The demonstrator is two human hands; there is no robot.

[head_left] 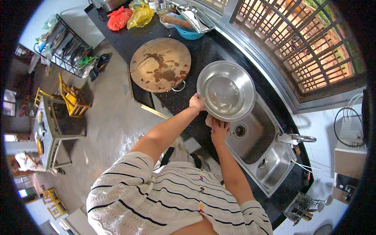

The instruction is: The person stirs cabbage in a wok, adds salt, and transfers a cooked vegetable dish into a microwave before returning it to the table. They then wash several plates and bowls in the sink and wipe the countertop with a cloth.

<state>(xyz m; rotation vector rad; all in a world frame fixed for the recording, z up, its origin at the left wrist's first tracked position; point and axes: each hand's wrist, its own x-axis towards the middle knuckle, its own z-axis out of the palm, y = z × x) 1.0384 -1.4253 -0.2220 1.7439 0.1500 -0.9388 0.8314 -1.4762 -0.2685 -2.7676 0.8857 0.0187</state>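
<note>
Over the near edge of the steel sink [270, 129], in the head view, a wide steel bowl [226, 90] is held tilted. The left hand [196, 102] grips its rim at the left side. The right hand [219, 128] is pressed under the bowl's lower edge on a pale cloth [209, 120]. A round wooden chopping board [160, 64] lies just left on the dark counter [203, 51].

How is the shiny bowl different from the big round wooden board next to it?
The steel bowl is silvery and shiny; the wooden board is brown with dark stains. The steel bowl is deep and hollow; the wooden board is flat. The left hand grips the steel bowl's rim over the sink, with the right hand just below it, while the wooden board lies untouched on the black counter. Both are round.
</note>
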